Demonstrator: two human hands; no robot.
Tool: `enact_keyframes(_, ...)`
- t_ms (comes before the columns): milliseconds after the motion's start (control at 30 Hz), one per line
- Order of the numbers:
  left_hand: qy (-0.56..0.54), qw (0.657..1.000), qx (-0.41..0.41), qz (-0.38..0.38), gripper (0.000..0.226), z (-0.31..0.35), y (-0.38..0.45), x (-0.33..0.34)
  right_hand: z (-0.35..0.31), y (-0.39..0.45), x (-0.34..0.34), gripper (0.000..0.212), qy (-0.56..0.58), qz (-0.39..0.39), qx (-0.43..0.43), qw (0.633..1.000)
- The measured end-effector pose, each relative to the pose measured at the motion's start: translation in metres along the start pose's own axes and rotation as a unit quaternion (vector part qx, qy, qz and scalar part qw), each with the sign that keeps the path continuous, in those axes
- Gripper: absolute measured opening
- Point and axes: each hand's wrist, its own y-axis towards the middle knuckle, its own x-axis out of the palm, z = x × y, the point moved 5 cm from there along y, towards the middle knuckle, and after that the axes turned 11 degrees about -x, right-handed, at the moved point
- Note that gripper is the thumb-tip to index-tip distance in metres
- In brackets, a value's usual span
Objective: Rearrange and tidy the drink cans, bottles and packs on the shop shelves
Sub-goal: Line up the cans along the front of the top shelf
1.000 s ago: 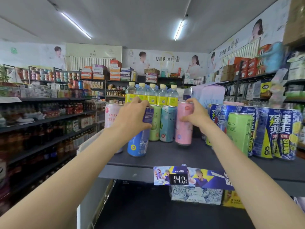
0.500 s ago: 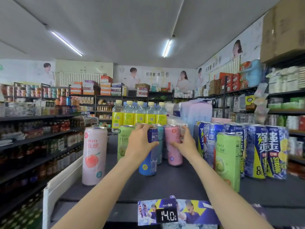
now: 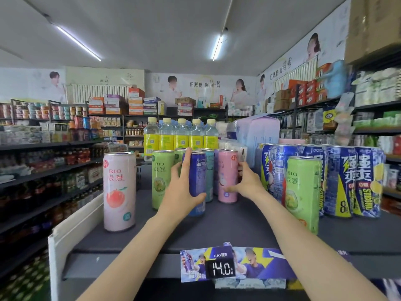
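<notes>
On the dark shelf (image 3: 238,227), going left to right: a peach-pink RIO can (image 3: 119,191) stands alone at nine o'clock of the cluster, then a green RIO can (image 3: 161,179), then the blue can (image 3: 198,181). The left hand (image 3: 181,192) has fingers straight and spread along that can's left side with the thumb under its front, so it looks to be letting go or steadying rather than clamping. At three o'clock of it, the right hand (image 3: 246,183) curls around the pink can (image 3: 227,175), gripping its right side. Further right stand a second green can (image 3: 302,194) and the blue Strong cans (image 3: 355,181) (tightly packed). To do this well, I'd slide each can upright until it touches its neighbour, labels facing front, avoiding knocks to the teal can (image 3: 210,170) behind.
</notes>
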Motion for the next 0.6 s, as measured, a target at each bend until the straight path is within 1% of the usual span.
enact_keyframes(67,0.0,1.0,0.0,-0.002,0.118,-0.001,0.0,0.0,0.001,0.001,0.003,0.089,0.024,-0.006,0.004,1.0)
enact_keyframes(167,-0.011,1.0,-0.016,-0.004,0.118,-0.005,-0.001,-0.001,0.005,0.001,0.009,0.085,0.092,-0.024,0.024,0.995)
enact_keyframes(233,-0.017,1.0,-0.026,-0.004,0.118,-0.006,-0.003,-0.002,0.007,0.002,0.012,0.085,0.106,-0.027,0.031,0.993)
enact_keyframes(333,-0.008,0.999,-0.032,-0.004,0.118,-0.005,-0.004,-0.003,0.007,0.003,0.017,0.093,0.093,-0.037,0.03,0.995)
enact_keyframes(467,0.003,0.999,-0.047,0.0,0.117,-0.006,-0.004,-0.002,0.002,0.005,0.02,0.089,-0.015,-0.009,0.011,1.0)
enact_keyframes(533,0.002,0.998,-0.057,-0.001,0.117,-0.008,-0.003,-0.001,0.002,0.006,0.02,0.084,0.001,-0.008,0.012,1.0)
enact_keyframes(600,-0.009,0.997,-0.077,-0.004,0.117,-0.012,-0.001,0.0,0.005,0.006,0.018,0.08,0.043,-0.02,0.02,0.999)
